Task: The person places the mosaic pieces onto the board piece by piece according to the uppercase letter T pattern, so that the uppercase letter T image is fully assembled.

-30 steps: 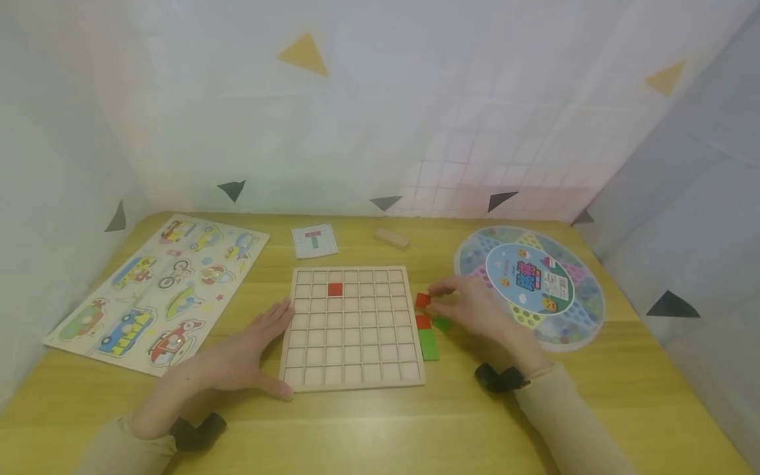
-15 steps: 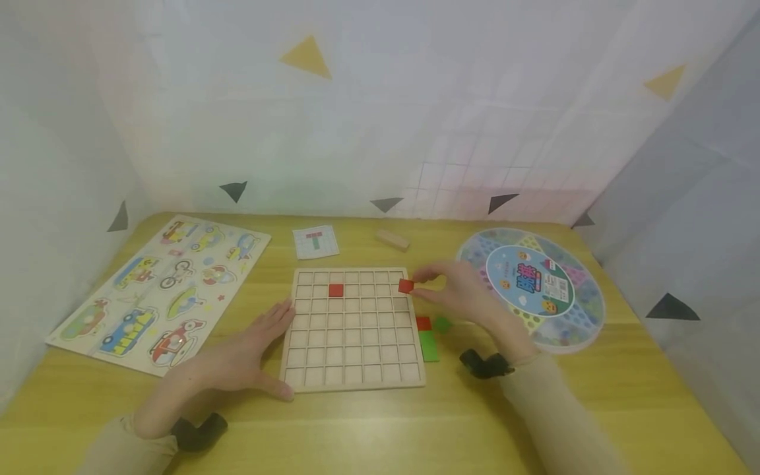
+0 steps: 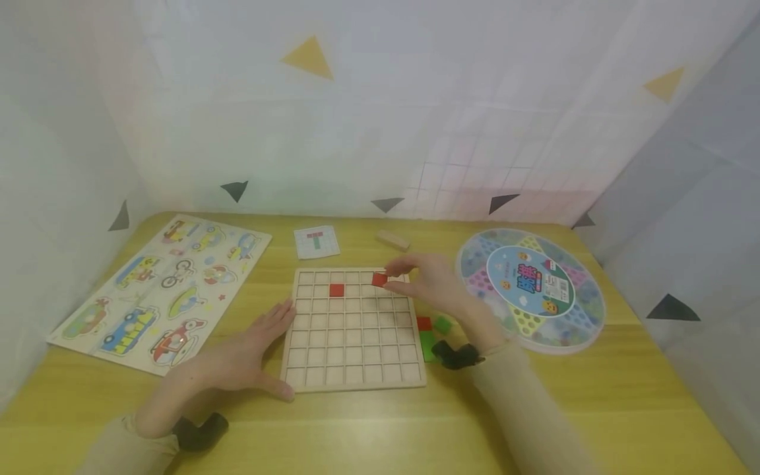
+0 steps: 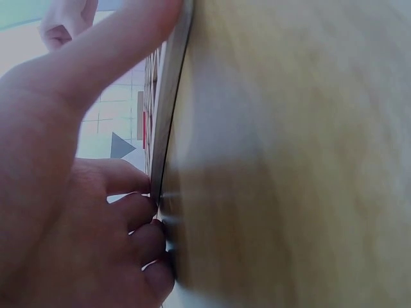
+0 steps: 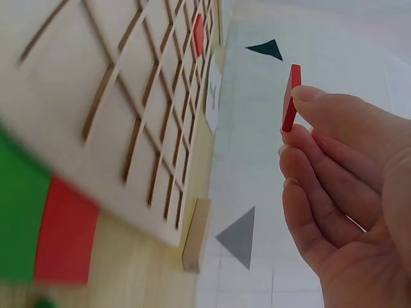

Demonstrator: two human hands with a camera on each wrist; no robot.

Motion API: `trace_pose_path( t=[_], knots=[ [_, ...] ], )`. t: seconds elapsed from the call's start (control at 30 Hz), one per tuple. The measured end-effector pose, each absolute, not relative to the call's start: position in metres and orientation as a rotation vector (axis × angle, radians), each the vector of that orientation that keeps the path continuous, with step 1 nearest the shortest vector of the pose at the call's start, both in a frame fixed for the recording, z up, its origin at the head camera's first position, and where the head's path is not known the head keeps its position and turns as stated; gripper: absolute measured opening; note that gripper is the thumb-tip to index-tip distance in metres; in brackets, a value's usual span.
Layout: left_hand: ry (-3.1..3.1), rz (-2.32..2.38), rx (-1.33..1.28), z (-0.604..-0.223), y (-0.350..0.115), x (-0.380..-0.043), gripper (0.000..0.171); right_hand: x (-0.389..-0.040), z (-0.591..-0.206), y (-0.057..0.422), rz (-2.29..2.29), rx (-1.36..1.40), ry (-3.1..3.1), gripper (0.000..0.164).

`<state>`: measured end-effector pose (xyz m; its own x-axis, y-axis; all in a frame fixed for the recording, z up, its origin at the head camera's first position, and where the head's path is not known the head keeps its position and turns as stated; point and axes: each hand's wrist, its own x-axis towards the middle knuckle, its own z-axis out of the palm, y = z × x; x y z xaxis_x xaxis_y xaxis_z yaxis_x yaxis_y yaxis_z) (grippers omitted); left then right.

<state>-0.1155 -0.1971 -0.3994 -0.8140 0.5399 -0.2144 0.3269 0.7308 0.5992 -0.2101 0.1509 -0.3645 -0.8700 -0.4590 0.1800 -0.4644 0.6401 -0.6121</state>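
Note:
In the head view a wooden grid board (image 3: pixel 353 356) lies on the table with a red square tile (image 3: pixel 336 290) set in one cell of its upper part. My left hand (image 3: pixel 237 356) rests at the board's left side, fingertips on the edge and thumb at the near left corner. Over the upper right of the board, my right hand (image 3: pixel 436 284) pinches a second red square tile (image 3: pixel 379 280) between thumb and index finger. The right wrist view shows this held tile (image 5: pixel 292 99) tilted on edge, raised off the board.
Right of the board lie another red tile (image 3: pixel 424 324) and green tiles (image 3: pixel 442 324). Behind it are a pattern card (image 3: pixel 316 243) and a small wooden block (image 3: pixel 392 239). A vehicle puzzle (image 3: pixel 160 290) lies left, a round game board (image 3: pixel 531 284) right.
My right hand has picked up the red tile from beside the board and carried it leftward over the board's upper right cells. My left hand has stayed in place.

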Motion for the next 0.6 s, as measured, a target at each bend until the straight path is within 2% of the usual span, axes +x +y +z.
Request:
trace_pose_path(
  t=[0.6],
  knots=[
    [2.564, 0.773, 0.683, -0.401, -0.197, -0.117, 0.134, -0.225, -0.363, 0.105, 1.072, 0.876, -2.839, 0.027]
  ],
)
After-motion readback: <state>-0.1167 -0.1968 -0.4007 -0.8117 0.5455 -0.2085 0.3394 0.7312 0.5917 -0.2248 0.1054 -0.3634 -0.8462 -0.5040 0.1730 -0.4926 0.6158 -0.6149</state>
